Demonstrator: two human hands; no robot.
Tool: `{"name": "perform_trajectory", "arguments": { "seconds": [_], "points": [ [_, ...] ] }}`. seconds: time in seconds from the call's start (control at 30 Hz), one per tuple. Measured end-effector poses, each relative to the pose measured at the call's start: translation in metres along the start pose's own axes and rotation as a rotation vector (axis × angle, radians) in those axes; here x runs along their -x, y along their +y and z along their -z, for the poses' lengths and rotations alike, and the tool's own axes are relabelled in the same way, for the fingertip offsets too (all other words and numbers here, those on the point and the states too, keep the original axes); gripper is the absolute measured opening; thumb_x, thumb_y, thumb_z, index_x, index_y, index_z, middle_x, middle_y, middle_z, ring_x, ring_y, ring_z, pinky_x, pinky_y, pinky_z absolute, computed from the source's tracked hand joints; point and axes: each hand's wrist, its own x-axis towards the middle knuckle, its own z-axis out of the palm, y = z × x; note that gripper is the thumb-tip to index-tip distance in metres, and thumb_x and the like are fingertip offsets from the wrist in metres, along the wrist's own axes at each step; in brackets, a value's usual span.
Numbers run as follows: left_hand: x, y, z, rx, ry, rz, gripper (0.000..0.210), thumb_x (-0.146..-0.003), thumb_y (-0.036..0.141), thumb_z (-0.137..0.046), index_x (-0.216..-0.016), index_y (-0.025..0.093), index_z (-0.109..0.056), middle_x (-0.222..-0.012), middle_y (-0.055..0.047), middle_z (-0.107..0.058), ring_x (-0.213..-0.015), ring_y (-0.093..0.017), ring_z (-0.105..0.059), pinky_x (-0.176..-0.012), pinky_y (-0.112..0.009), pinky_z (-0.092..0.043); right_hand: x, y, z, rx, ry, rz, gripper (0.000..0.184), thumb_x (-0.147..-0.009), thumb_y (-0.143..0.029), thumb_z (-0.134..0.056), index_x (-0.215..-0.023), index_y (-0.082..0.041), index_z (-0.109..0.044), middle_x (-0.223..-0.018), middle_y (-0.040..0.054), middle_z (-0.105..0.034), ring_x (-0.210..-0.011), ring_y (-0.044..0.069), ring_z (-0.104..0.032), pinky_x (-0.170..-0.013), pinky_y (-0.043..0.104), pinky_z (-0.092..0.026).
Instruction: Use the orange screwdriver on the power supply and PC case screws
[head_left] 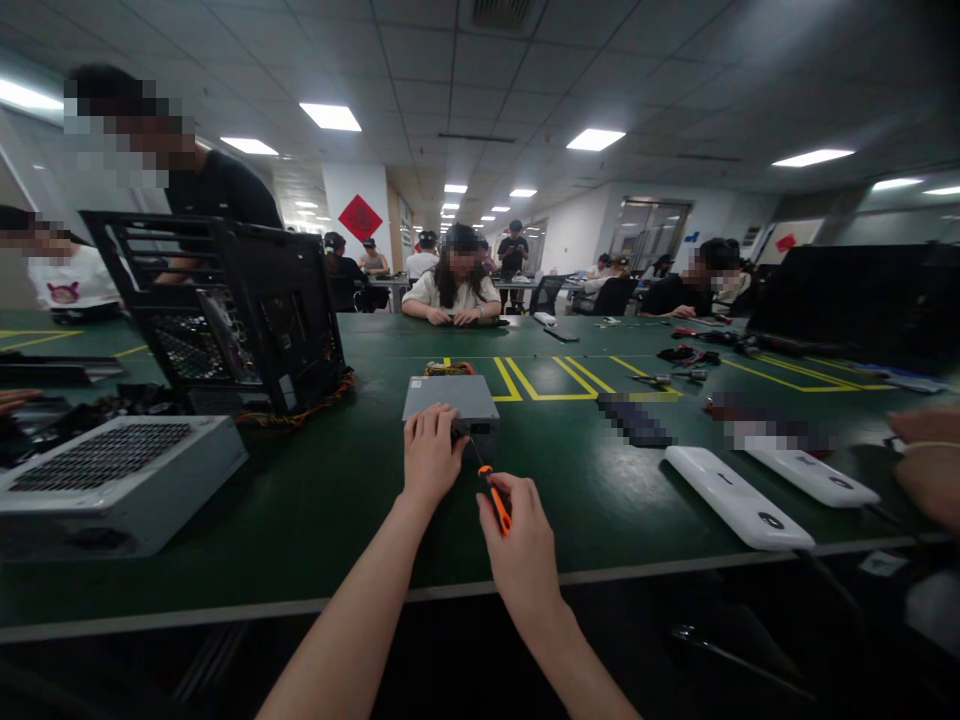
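Observation:
A grey computer power supply (450, 393) sits on the green table in front of me, its coloured cables bunched at the far side. My left hand (433, 445) grips its near edge, with fingers curled over the top and the thumb along the near face. In my right hand (519, 530) is a screwdriver (495, 497) with an orange and black handle, wrapped by the fingers. Its thin shaft points up and left at the near face of the power supply, close to my left thumb. Whether the tip touches a screw is too small to tell.
An open black computer case (281, 320) stands at left, behind a larger grey power supply (112, 485). White power banks (731, 500) and a phone (636, 420) lie at right. Another person's hand (930, 465) is at the right edge. A person sits opposite.

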Motion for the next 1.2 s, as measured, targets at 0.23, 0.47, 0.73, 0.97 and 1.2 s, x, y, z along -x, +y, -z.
{"name": "perform_trajectory", "arguments": {
  "seconds": [0.23, 0.47, 0.73, 0.97, 1.2],
  "points": [
    [0.000, 0.000, -0.001, 0.000, 0.005, 0.003, 0.032, -0.073, 0.021, -0.051, -0.105, 0.020, -0.048, -0.113, -0.010, -0.051, -0.112, -0.023, -0.040, -0.095, -0.042, -0.025, -0.012, -0.003, -0.010, -0.894, -0.081, -0.837, 0.021, -0.065, -0.023, -0.061, -0.079, -0.015, -0.048, -0.066, -0.0009, -0.052, -0.049, 0.007, -0.050, -0.028, 0.010, -0.027],
    [0.000, 0.001, -0.001, -0.011, 0.000, 0.005, 0.032, -0.073, 0.021, -0.050, -0.105, 0.020, -0.048, -0.113, -0.011, -0.052, -0.111, -0.023, -0.041, -0.094, -0.043, -0.025, -0.021, -0.013, -0.013, -1.198, -0.099, -1.121, 0.011, -0.069, -0.019, -0.058, -0.064, -0.012, -0.050, -0.054, -0.0015, -0.050, -0.039, 0.002, -0.042, -0.028, 0.008, -0.025],
    [0.000, 0.001, -0.002, -0.008, 0.001, 0.007, 0.032, -0.073, 0.022, -0.051, -0.105, 0.020, -0.048, -0.113, -0.009, -0.051, -0.111, -0.023, -0.041, -0.095, -0.042, -0.024, -0.019, -0.008, -0.018, -1.354, -0.154, -1.167, 0.019, -0.079, -0.027, -0.046, -0.069, -0.013, -0.051, -0.052, -0.0012, -0.049, -0.033, 0.001, -0.034, -0.026, 0.008, -0.020],
    [0.000, 0.000, -0.002, -0.013, -0.004, 0.004, 0.032, -0.073, 0.022, -0.050, -0.105, 0.020, -0.048, -0.113, -0.010, -0.051, -0.113, -0.023, -0.039, -0.096, -0.041, -0.023, -0.017, -0.011, -0.022, -1.336, -0.108, -1.147, 0.014, -0.077, -0.021, -0.049, -0.067, -0.011, -0.051, -0.057, 0.0005, -0.051, -0.041, 0.002, -0.043, -0.031, 0.009, -0.029],
    [0.000, 0.000, -0.003, -0.015, -0.003, 0.004, 0.032, -0.073, 0.022, -0.050, -0.105, 0.020, -0.048, -0.113, -0.010, -0.051, -0.112, -0.023, -0.039, -0.096, -0.041, -0.023, -0.017, -0.008, -0.022, -1.390, -0.183, -1.146, 0.017, -0.079, -0.026, -0.046, -0.071, -0.011, -0.052, -0.054, 0.0007, -0.051, -0.036, 0.002, -0.037, -0.028, 0.009, -0.022]
  ]
}}
